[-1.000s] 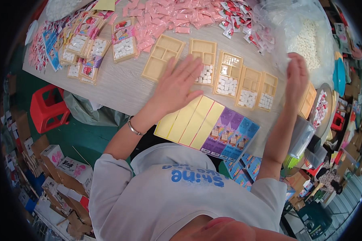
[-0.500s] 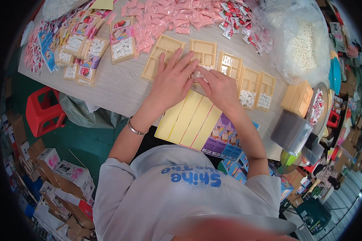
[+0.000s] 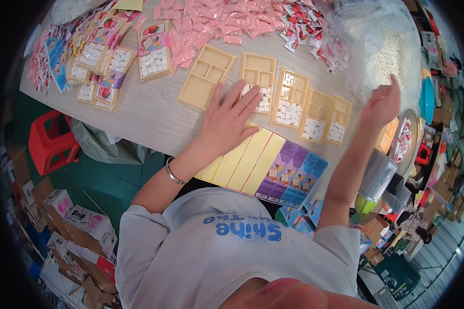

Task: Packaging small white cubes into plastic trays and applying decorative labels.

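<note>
With its fingers spread, my left hand (image 3: 226,123) rests at the lower part of a beige compartment tray (image 3: 259,62). Small white pieces (image 3: 264,101) lie in that tray's large compartment, partly under my fingertips. To its left is a tray (image 3: 195,86) with bare compartments. On its right stand a third tray (image 3: 295,81), a fourth tray (image 3: 320,104) and a fifth tray (image 3: 341,107), each with white pieces in the near compartment. My right hand (image 3: 383,104) is raised at the clear plastic bag (image 3: 353,64) of white pieces, index finger extended, the others partly curled; nothing shows in it.
A yellow and purple printed card sheet (image 3: 242,159) lies at the table's near edge. Pink packets (image 3: 216,20) and strawberry-print sachets (image 3: 301,26) cover the far side. Filled packs (image 3: 95,54) are piled left. Stacked trays (image 3: 386,135) and a clear container (image 3: 375,172) stand right.
My right hand has left the second tray and moved right to the bag. My left hand has shifted slightly down, still at the tray, whose white pieces now show more.
</note>
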Available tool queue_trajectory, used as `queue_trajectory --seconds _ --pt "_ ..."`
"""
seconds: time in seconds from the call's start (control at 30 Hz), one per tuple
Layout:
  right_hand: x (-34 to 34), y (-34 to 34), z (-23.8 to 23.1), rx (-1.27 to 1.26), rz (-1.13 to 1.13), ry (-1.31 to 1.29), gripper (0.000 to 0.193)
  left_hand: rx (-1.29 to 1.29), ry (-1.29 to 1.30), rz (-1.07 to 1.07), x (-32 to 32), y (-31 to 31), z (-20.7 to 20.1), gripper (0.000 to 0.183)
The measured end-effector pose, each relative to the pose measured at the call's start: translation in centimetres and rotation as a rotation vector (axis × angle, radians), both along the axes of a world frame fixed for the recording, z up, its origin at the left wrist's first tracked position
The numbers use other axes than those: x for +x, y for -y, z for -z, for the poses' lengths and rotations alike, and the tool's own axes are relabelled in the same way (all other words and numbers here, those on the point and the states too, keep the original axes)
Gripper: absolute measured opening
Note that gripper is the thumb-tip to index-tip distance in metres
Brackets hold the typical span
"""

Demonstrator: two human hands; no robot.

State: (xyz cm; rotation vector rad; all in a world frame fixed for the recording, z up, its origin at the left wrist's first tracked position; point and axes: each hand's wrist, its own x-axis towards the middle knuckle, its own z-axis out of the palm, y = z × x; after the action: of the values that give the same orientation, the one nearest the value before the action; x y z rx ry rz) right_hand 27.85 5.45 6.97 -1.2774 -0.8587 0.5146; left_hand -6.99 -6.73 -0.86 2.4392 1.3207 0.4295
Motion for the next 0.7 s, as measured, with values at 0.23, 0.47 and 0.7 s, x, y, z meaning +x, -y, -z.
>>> queue_trajectory --seconds 0.23,0.47,0.7 --pt "18.2 -14.5 6.9 -0.383 0.148 0.833 0.042 0.011 0.008 -0.102 -3.4 -2.5 -3.1 0.077" --pt "21.2 -16.8 13.2 -0.555 -0.115 1.312 0.047 -0.064 -0.075 -0.139 -8.7 -2.1 -2.5 0.07" --pt "16.9 -13.2 6.6 -0.739 0.27 1.175 0.05 -0.037 -0.039 -0.216 -6.9 -0.5 -2.1 0.075"
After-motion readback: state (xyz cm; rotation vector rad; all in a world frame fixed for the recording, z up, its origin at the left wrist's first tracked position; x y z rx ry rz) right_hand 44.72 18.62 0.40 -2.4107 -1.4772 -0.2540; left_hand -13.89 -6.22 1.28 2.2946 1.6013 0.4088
